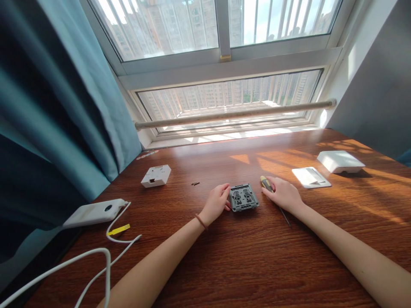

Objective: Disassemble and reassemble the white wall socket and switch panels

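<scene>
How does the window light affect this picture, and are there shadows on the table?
Head view throughout: the upper right window pane is partly washed out; sunlit patches cross the right side of the wooden table, missing the gray switch module; the white box at far right casts a shadow.

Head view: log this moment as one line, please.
left hand: touching grey module, left edge | right hand: holding screwdriver | small screw-like pieces: on table
</scene>
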`<state>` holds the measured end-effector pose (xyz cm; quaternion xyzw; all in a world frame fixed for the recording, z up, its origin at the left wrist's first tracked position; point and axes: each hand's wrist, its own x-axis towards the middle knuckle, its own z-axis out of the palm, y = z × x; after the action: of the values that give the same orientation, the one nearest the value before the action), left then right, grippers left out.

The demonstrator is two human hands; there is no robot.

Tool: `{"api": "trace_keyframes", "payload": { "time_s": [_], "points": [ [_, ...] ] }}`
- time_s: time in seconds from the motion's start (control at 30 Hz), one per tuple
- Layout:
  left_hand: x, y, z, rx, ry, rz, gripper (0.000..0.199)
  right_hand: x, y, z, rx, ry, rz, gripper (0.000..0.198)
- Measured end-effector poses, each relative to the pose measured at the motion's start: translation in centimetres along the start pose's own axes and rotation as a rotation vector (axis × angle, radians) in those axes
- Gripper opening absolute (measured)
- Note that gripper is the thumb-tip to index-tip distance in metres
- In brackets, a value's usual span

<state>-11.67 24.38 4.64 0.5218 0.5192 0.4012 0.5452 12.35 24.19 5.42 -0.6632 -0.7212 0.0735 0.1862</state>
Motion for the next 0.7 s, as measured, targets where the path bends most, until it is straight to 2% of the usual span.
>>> {"api": "trace_keyframes", "payload": {
  "time_s": [0.13, 0.23, 0.3, 0.37, 0.47, 0.53, 0.6, 0.7],
  "points": [
    [0.2, 0.7, -0.7, 0.039, 0.034, 0.060, 0.035, 0.1, 0.1, 0.1, 0.035, 0.070, -0.003, 0.038],
    [0.8, 2.6, -3.4, 0.117, 0.172, 0.193, 0.033, -0.2, -0.1, -0.4, 0.061, 0.205, 0.023, 0.041],
    [1.1, 3.9, -6.4, 0.320, 0.402, 0.385, 0.039, -0.6, -0.5, -0.9, 0.101, 0.295, -0.031, 0.037],
    [1.2, 4.7, -9.9, 0.638, 0.687, 0.463, 0.051, -1.2, -1.0, -1.4, 0.135, 0.353, -0.125, 0.032],
    [0.8, 4.3, -14.6, 0.711, 0.874, 0.383, 0.075, -2.0, -1.8, -1.4, 0.125, 0.380, -0.265, 0.027],
    [0.6, 3.1, -16.7, 0.718, 0.956, 0.298, 0.088, -2.4, -2.1, -1.0, 0.105, 0.358, -0.358, 0.024],
    [0.5, 1.8, -18.0, 0.711, 1.000, 0.228, 0.088, -2.5, -2.2, -0.6, 0.109, 0.328, -0.441, 0.022],
    [0.7, 0.6, -18.7, 0.680, 1.019, 0.165, 0.069, -2.4, -2.3, -0.1, 0.179, 0.311, -0.534, 0.019]
  ]
}}
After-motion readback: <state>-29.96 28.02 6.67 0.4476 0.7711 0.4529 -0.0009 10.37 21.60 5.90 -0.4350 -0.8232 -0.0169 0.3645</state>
